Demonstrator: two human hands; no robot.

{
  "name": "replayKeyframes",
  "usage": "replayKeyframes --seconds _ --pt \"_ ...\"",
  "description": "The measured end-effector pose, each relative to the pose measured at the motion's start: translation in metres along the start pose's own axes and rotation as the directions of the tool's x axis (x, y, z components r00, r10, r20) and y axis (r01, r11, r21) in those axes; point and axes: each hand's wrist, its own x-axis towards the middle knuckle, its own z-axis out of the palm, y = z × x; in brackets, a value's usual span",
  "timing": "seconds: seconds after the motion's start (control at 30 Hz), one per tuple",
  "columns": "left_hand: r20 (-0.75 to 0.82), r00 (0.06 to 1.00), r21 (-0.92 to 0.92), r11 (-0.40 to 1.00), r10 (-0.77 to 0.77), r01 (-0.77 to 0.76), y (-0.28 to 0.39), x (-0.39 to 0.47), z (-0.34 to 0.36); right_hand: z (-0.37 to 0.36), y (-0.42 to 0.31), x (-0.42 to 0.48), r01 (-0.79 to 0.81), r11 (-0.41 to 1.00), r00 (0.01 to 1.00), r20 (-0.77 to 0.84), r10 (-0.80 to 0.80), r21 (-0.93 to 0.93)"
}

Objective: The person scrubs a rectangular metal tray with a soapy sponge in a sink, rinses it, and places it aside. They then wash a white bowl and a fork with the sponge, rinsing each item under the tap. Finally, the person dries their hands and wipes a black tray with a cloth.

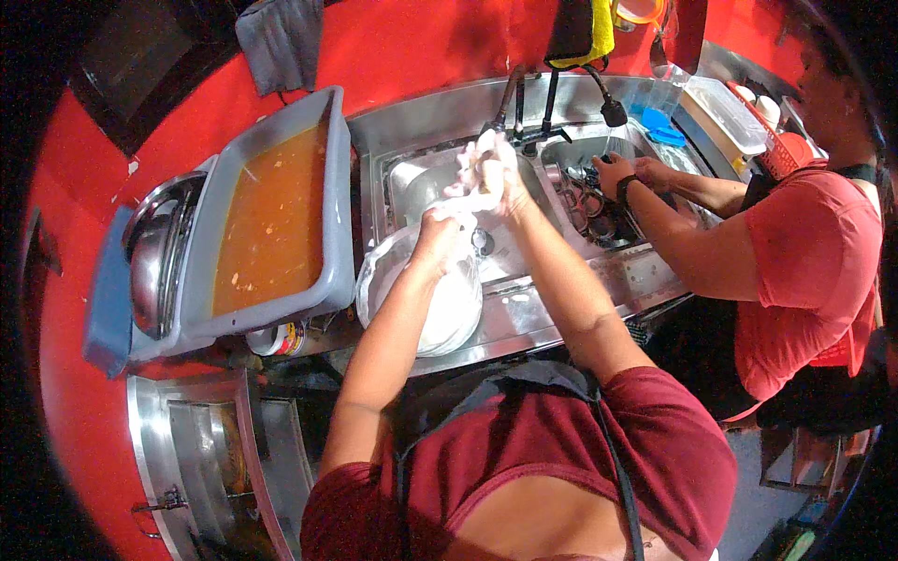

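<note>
Over the left basin (407, 186) of a stainless steel sink, both my hands grip a soapy white object (477, 172). Thick suds cover it, and its exact kind cannot be made out. My left hand (440, 238) has its lower end in a closed fist. Farther up, my right hand (511, 184) is wrapped around the upper part, close to the faucet (499, 116). Beneath my left forearm a large whitish tub (449, 315) with foam on its wall rests on the sink's front edge. The forearm hides part of it.
A grey plastic tub (338, 210) of cloudy orange-brown liquid stands at left, beside metal bowls (151, 273). At right, a co-worker's hands (617, 175) are over utensils (586, 203) in the other basin, under a running spout (613, 112). A red basket (779, 158) stands beyond.
</note>
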Motion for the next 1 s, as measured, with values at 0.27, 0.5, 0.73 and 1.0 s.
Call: replayKeyframes --seconds 0.27,0.5,0.73,1.0 --pt "-0.256 0.932 0.026 0.965 0.258 -0.26 -0.008 0.007 -0.003 0.005 0.045 -0.002 0.236 0.97 0.865 -0.467 -0.185 0.053" --pt "-0.275 0.845 -0.16 0.845 0.459 -0.511 -0.042 0.049 -0.024 0.027 0.07 -0.027 0.197 0.968 0.973 -0.088 -0.212 -0.154" --pt "-0.084 0.983 -0.214 0.961 0.162 -0.176 0.011 0.015 -0.018 0.045 0.025 -0.059 -0.189 0.601 0.967 -0.042 0.25 -0.776" --pt "-0.092 0.995 -0.054 0.997 0.047 -0.052 0.015 0.01 -0.018 0.037 -0.008 -0.027 0.197 -0.584 0.841 0.442 -0.312 -0.788"
